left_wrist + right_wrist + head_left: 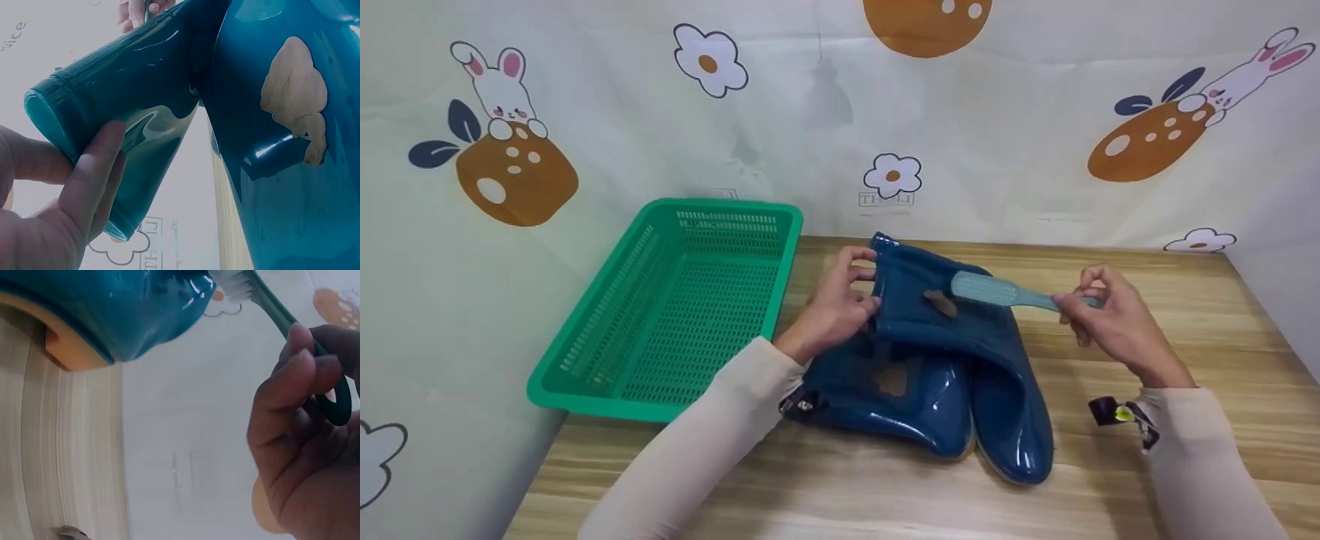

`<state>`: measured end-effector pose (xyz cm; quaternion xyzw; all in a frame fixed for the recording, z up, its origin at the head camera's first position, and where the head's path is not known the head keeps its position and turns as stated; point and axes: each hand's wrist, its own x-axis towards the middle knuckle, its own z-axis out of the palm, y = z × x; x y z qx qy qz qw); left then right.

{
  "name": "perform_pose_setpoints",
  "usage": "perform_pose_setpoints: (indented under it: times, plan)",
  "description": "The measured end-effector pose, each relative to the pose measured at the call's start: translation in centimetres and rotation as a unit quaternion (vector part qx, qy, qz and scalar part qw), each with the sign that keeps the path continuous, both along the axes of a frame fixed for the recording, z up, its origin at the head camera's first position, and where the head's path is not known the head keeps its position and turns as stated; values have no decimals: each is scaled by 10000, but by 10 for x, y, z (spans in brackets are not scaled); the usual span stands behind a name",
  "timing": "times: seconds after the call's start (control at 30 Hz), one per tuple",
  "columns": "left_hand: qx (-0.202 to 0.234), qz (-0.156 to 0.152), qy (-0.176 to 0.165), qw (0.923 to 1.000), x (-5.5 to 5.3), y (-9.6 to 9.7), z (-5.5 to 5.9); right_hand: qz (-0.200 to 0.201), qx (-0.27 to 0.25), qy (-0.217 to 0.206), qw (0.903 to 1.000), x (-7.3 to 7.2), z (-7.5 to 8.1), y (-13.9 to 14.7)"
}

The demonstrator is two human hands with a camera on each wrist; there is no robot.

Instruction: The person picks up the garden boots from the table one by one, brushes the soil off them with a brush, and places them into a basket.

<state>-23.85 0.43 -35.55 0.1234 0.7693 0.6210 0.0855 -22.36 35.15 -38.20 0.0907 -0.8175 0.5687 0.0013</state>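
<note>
Gripping the tail end of a green-handled brush [986,289] between thumb and curled fingers of the right hand [1114,319]. Pointing the brush head toward 9 o'clock (clock read in head view), over the shaft of the upper blue rubber boot [997,334], just at 2 o'clock of a brown patch [940,304]. Cannot tell whether bristles [236,287] touch rubber. Clamped on the same boot's top rim with the left hand [832,307], at 9 o'clock of the shaft. Turned toe toward 5 o'clock, overlapping, at 7 o'clock, part of the lower blue rubber boot [926,401], likewise marked with a brown patch. Set on a wood-grain tabletop [1095,480], with a green plastic basket [697,322] near, at 9 o'clock, and a printed backdrop [997,135] at 12.
</note>
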Motion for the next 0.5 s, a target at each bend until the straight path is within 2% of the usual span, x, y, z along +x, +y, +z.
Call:
perform_pose_setpoints:
  times: [0.07,0.17,0.23,0.3,0.37,0.43,0.5]
  plan:
    - [5,4,16,10000,0,1,1,17,-728,-2,9973,1,3,3]
    - [11,9,26,10000,0,1,2,225,-1779,-31,9838,3,10,-5]
    - [22,14,5,10000,0,1,3,402,-2000,-101,9789,3,12,-14]
    - [13,32,1,10000,0,2,3,488,-1693,-179,9842,2,12,-24]
    - [31,22,20,10000,1,2,2,475,-1086,-157,9928,1,10,-30]
    - [83,13,41,10000,0,3,1,302,-407,-5,9987,1,8,-31]
    - [123,-15,35,9999,0,3,0,28,89,192,9998,1,6,-29]
